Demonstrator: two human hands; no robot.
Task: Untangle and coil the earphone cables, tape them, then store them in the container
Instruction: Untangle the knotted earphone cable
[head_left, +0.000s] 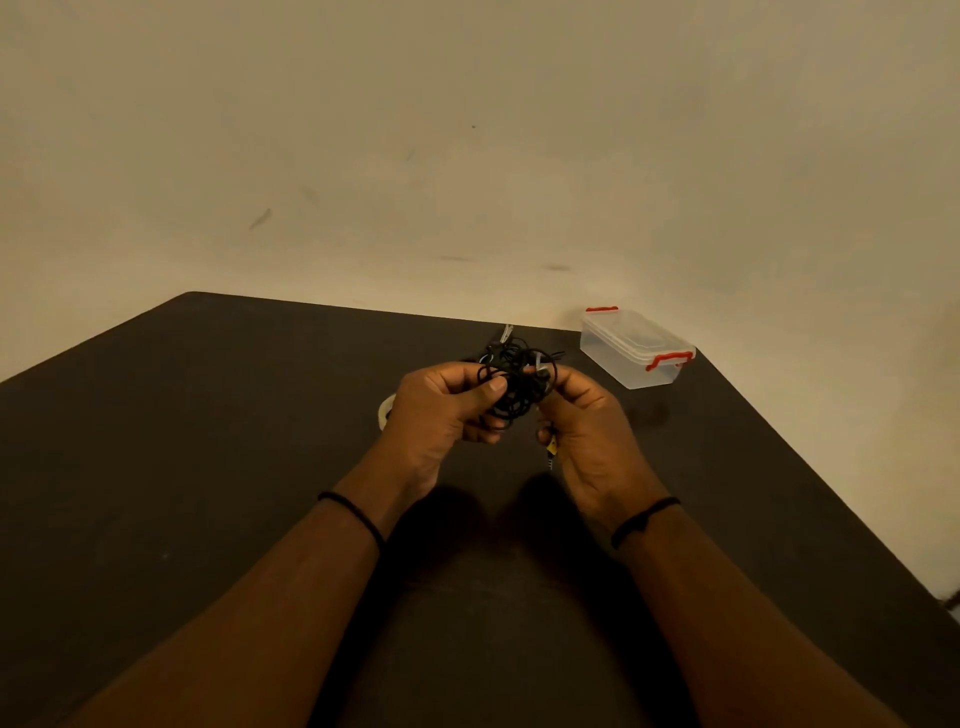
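Observation:
A tangled bundle of black earphone cables (514, 382) hangs above the dark table (208, 441), held between both hands. My left hand (441, 410) pinches loops on its left side with thumb and curled fingers. My right hand (587, 421) grips the right side, and a plug with a yellow tip (550, 451) dangles below its fingers. A roll of clear tape (385, 410) lies on the table, partly hidden behind my left hand. The clear plastic container (636, 351) with red latches stands lidded at the far right corner.
More cable ends and a pale piece (506, 332) lie on the table just behind the bundle, near the far edge. A beige wall (467, 156) rises beyond the table. The table's right edge runs diagonally close to the container.

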